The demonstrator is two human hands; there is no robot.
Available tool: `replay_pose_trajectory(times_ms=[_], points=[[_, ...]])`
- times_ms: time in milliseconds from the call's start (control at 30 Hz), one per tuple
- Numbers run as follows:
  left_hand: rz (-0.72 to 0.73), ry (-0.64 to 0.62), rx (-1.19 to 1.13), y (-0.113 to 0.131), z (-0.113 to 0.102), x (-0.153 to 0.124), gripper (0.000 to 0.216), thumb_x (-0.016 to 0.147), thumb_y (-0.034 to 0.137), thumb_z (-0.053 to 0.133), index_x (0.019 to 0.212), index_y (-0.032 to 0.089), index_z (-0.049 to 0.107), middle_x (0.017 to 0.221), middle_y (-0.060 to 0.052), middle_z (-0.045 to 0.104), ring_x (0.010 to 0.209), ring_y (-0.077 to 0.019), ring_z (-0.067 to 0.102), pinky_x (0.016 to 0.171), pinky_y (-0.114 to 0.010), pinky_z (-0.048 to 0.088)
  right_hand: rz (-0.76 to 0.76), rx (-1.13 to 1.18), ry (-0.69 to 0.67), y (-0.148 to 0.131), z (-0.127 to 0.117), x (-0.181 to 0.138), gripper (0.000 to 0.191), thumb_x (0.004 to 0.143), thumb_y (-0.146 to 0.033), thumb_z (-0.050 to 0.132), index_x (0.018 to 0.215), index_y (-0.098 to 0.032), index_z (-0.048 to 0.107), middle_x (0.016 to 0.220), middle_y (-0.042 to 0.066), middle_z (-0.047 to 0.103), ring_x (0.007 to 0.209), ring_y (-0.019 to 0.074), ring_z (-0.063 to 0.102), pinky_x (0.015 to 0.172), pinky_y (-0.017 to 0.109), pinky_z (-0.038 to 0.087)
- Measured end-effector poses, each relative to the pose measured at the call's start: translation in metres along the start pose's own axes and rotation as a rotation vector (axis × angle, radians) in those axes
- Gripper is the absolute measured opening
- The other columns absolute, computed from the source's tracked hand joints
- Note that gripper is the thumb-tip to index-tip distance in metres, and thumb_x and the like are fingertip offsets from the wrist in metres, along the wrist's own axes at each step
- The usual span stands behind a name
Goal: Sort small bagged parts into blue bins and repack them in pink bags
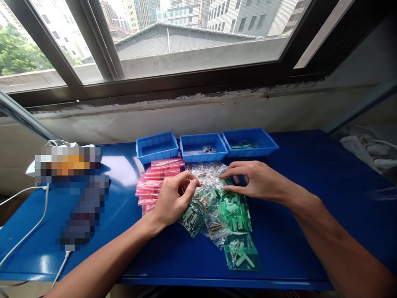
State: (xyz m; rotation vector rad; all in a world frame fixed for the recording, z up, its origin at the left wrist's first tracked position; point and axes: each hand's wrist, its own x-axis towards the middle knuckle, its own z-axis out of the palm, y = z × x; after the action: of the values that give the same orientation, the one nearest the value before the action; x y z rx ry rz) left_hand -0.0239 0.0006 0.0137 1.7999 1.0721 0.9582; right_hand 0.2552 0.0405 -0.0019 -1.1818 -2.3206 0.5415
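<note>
My left hand (176,198) is curled over the middle of a pile, between the pink bags and the clear ones. Its thumb and index finger meet in a pinch, and whatever lies between them is hidden. On the other side, my right hand (252,180) reaches in with thumb and fingers apart, fingertips at the edge of the clear plastic bags (204,171). Those bags hold small screw-like metal pieces. Green plastic bags (234,213) with pale plugs inside lie below my right hand. Pink bags (149,188) are fanned out left of the pile.
Behind the pile stand three blue bins: a left bin (157,154), a middle bin (204,157) with a few metal pieces, and a right bin (252,151) with green bags. White cables (46,207) and a blurred dark object (87,211) lie leftward on the blue table (288,244).
</note>
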Motion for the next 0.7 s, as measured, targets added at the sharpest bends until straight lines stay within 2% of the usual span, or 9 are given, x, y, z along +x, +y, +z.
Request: replay_pose_trajectory(times_ms=[100, 200, 300, 400, 467, 567, 633, 700], points=[[0.001, -0.003, -0.002, 0.0, 0.0, 0.0, 0.031, 0.103, 0.039, 0.053, 0.084, 0.017, 0.065, 0.058, 0.003, 0.053, 0.05, -0.0108, 0.047, 0.05, -0.022, 0.034, -0.029, 0.052, 0.031, -0.004, 0.0, 0.0, 0.021, 0.084, -0.036, 0.081, 0.103, -0.03, 0.087, 0.082, 0.002, 0.08, 0.059, 0.0154, 0.064, 0.048, 0.026, 0.045], [0.005, -0.006, -0.005, 0.001, 0.0, 0.001, 0.032, 0.103, 0.039, 0.053, 0.084, 0.017, 0.065, 0.058, 0.003, 0.053, 0.05, -0.0107, 0.046, 0.05, -0.022, 0.034, -0.039, 0.111, 0.064, -0.01, -0.002, 0.0, 0.029, 0.089, -0.03, 0.075, 0.116, -0.029, 0.084, 0.076, 0.001, 0.079, 0.059, 0.0153, 0.066, 0.049, 0.026, 0.048], [0.006, -0.007, 0.001, 0.001, 0.0, 0.0, 0.032, 0.103, 0.038, 0.052, 0.083, 0.017, 0.064, 0.058, 0.003, 0.053, 0.05, -0.0107, 0.047, 0.05, -0.022, 0.034, -0.014, 0.193, 0.084, -0.019, -0.006, 0.0, 0.033, 0.092, -0.031, 0.072, 0.123, -0.026, 0.082, 0.081, 0.003, 0.08, 0.065, 0.0169, 0.07, 0.052, 0.027, 0.054], [0.001, 0.0, 0.0, 0.001, 0.0, 0.0, 0.031, 0.103, 0.038, 0.053, 0.083, 0.017, 0.064, 0.059, 0.003, 0.054, 0.051, -0.0106, 0.048, 0.05, -0.022, 0.034, 0.069, 0.322, 0.137, -0.03, -0.009, 0.0, 0.03, 0.09, -0.033, 0.075, 0.118, -0.025, 0.084, 0.084, 0.005, 0.081, 0.066, 0.0178, 0.071, 0.052, 0.027, 0.059], [-0.015, 0.021, -0.023, 0.001, 0.0, 0.0, 0.028, 0.103, 0.037, 0.054, 0.086, 0.017, 0.064, 0.061, 0.003, 0.054, 0.051, -0.0103, 0.048, 0.049, -0.022, 0.035, 0.133, 0.436, 0.199, -0.038, -0.007, 0.001, 0.028, 0.087, -0.034, 0.079, 0.112, -0.025, 0.086, 0.08, 0.005, 0.08, 0.056, 0.0151, 0.067, 0.045, 0.025, 0.056], [-0.042, 0.056, -0.082, 0.0, 0.001, 0.001, 0.023, 0.101, 0.039, 0.057, 0.096, 0.018, 0.064, 0.065, 0.003, 0.056, 0.051, -0.0099, 0.049, 0.048, -0.021, 0.037, 0.202, 0.639, 0.284, -0.047, 0.005, 0.003, 0.024, 0.085, -0.037, 0.082, 0.104, -0.024, 0.087, 0.071, 0.003, 0.077, 0.042, 0.0113, 0.059, 0.035, 0.023, 0.049], [-0.053, 0.055, -0.108, 0.0, 0.001, 0.001, 0.025, 0.1, 0.042, 0.061, 0.104, 0.018, 0.065, 0.069, 0.002, 0.06, 0.051, -0.0103, 0.051, 0.048, -0.021, 0.039, 0.23, 0.749, 0.331, -0.051, 0.017, 0.004, 0.022, 0.084, -0.04, 0.084, 0.099, -0.023, 0.087, 0.074, 0.005, 0.078, 0.042, 0.0123, 0.06, 0.033, 0.023, 0.049], [-0.063, 0.041, -0.119, 0.0, 0.002, 0.002, 0.026, 0.098, 0.043, 0.063, 0.103, 0.018, 0.065, 0.071, 0.001, 0.062, 0.052, -0.0105, 0.053, 0.048, -0.021, 0.041, 0.244, 0.834, 0.376, -0.054, 0.029, 0.006, 0.022, 0.084, -0.041, 0.084, 0.097, -0.023, 0.086, 0.07, 0.003, 0.076, 0.042, 0.0134, 0.062, 0.034, 0.024, 0.05]])
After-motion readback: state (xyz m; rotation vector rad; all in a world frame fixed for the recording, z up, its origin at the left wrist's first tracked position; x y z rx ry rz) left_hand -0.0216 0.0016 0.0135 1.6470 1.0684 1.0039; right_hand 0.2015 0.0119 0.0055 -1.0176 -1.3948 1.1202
